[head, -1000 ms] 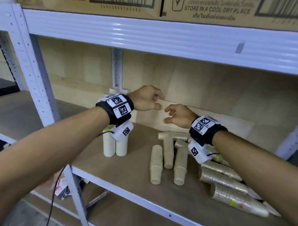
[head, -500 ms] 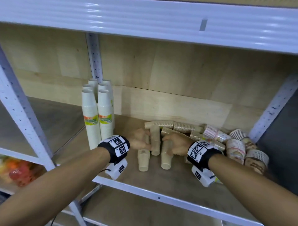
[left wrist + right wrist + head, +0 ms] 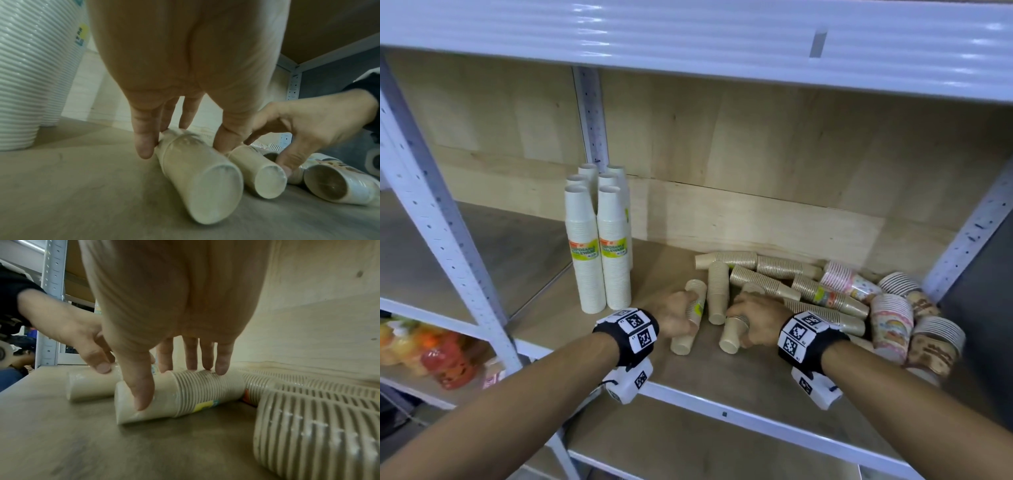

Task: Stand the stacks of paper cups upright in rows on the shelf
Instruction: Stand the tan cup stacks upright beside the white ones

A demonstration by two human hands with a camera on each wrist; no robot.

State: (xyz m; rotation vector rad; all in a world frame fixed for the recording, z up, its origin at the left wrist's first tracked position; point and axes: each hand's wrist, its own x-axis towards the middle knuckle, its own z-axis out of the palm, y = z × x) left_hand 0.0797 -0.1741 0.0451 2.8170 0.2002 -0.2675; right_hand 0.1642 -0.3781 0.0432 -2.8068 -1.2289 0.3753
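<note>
Two beige paper cup stacks lie side by side near the shelf's front. My left hand [image 3: 690,313] grips the left stack [image 3: 683,344] with fingers and thumb curled round it; the left wrist view shows this grip [image 3: 185,146] on the stack [image 3: 201,183]. My right hand [image 3: 738,317] grips the right stack [image 3: 729,337]. In the right wrist view its thumb [image 3: 141,391] and fingers straddle that stack [image 3: 205,391]. A third beige stack [image 3: 717,291] lies between the hands. Several tall white cup stacks [image 3: 599,246] stand upright in rows at the left.
Several more beige stacks [image 3: 763,270] lie jumbled against the plywood back board [image 3: 756,219]. Printed cup stacks [image 3: 890,322] crowd the right end by a white upright post [image 3: 962,240]. The shelf's white front rail [image 3: 722,411] runs below my wrists.
Both hands came down from the back board to the lying beige stacks and have taken hold of one each. The head view dropped lower and shifted right.
</note>
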